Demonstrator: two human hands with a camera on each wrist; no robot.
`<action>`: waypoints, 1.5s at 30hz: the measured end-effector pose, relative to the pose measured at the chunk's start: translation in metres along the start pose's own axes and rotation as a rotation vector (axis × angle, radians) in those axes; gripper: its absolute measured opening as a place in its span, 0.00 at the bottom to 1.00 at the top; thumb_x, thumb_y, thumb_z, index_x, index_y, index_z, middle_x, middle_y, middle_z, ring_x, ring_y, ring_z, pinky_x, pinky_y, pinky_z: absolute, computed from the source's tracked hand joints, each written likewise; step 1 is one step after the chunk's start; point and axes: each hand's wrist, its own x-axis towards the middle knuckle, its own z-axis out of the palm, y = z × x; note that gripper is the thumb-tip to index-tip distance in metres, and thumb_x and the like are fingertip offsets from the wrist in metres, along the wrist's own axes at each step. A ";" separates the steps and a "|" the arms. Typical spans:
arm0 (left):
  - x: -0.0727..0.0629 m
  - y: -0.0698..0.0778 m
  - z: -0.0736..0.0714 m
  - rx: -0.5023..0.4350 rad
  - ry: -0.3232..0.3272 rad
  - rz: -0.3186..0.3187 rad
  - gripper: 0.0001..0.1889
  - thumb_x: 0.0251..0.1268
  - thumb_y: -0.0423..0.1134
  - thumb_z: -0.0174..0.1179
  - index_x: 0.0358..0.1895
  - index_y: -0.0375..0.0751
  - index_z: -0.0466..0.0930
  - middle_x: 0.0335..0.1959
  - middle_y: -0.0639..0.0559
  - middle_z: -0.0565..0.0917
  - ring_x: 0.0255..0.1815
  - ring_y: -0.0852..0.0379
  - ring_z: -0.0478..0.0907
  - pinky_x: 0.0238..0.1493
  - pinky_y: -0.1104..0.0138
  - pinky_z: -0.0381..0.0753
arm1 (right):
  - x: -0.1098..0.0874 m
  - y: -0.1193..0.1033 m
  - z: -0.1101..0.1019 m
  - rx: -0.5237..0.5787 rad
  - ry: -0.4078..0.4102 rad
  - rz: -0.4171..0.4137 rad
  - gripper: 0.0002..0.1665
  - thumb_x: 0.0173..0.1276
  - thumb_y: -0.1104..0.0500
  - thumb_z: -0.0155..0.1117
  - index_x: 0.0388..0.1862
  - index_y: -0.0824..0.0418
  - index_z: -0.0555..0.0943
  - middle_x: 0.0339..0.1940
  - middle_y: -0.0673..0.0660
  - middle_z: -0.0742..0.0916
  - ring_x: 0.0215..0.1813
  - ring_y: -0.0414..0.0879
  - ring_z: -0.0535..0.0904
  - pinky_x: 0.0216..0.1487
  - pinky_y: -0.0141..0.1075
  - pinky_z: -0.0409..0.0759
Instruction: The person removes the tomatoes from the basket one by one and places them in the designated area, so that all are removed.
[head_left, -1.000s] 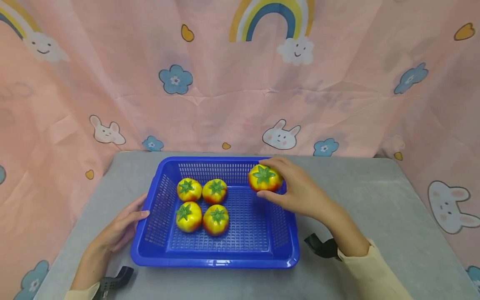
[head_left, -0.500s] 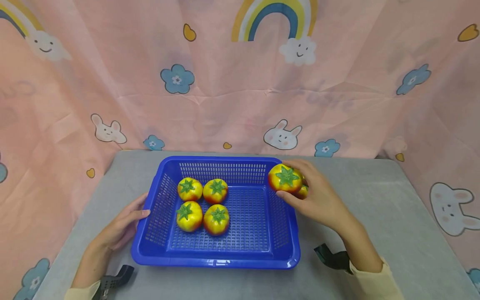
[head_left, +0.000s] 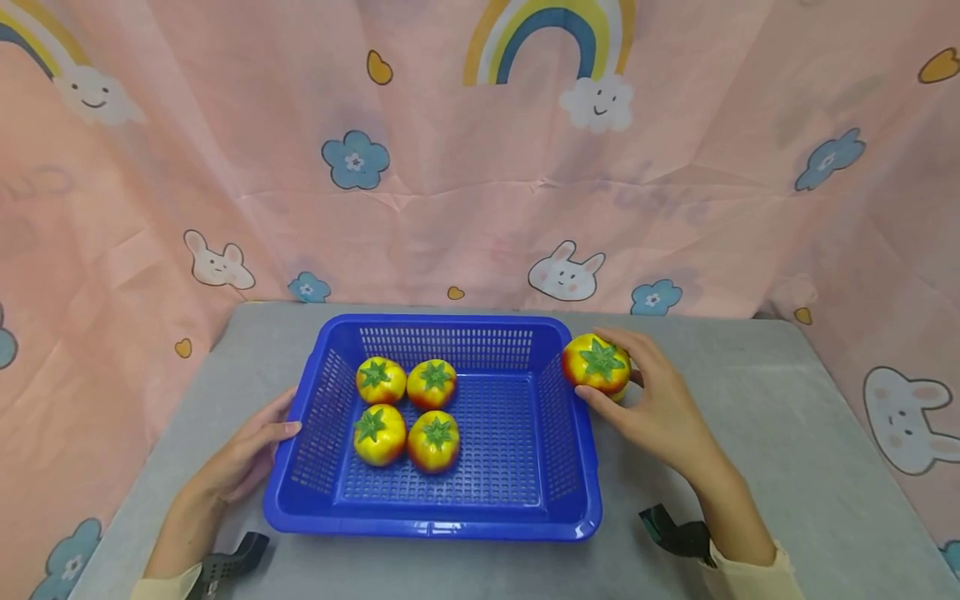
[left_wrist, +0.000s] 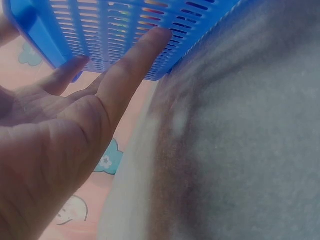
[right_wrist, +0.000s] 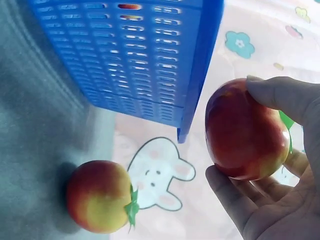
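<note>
A fruit (head_left: 596,364), round and so without a long axis, is held leaf side up between thumb and fingers in the right grip (head_left: 663,412), just outside the right rim of the basket (head_left: 431,527). A second fruit (right_wrist: 100,197) is borne by the desk (head_left: 765,417) below it, far nearer to this grip than to the left grip (head_left: 243,454), by whose extended fingers the opposite wall is touched.

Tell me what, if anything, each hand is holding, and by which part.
The right hand holds a yellow-red fruit by its sides, between thumb and fingers. The left hand touches the blue basket at its left side, fingers straight.
</note>
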 end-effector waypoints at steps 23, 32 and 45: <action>0.000 0.001 0.001 -0.024 -0.011 0.010 0.32 0.83 0.29 0.35 0.85 0.51 0.47 0.73 0.59 0.76 0.69 0.55 0.81 0.64 0.56 0.86 | -0.010 0.017 -0.003 0.019 0.035 0.069 0.43 0.64 0.61 0.79 0.76 0.60 0.72 0.70 0.67 0.77 0.68 0.65 0.75 0.60 0.72 0.81; 0.001 0.001 0.001 -0.017 -0.015 0.006 0.33 0.82 0.30 0.35 0.86 0.47 0.44 0.73 0.58 0.76 0.69 0.54 0.81 0.64 0.56 0.86 | -0.010 0.028 -0.006 -0.004 0.042 0.087 0.42 0.65 0.60 0.79 0.76 0.62 0.71 0.70 0.69 0.77 0.67 0.67 0.75 0.61 0.73 0.80; 0.001 0.000 0.001 -0.016 -0.007 -0.001 0.32 0.83 0.30 0.35 0.85 0.49 0.46 0.73 0.57 0.77 0.68 0.54 0.82 0.64 0.56 0.87 | -0.009 0.050 -0.009 -0.047 0.044 0.093 0.43 0.67 0.59 0.78 0.77 0.64 0.70 0.70 0.70 0.77 0.66 0.67 0.76 0.60 0.68 0.81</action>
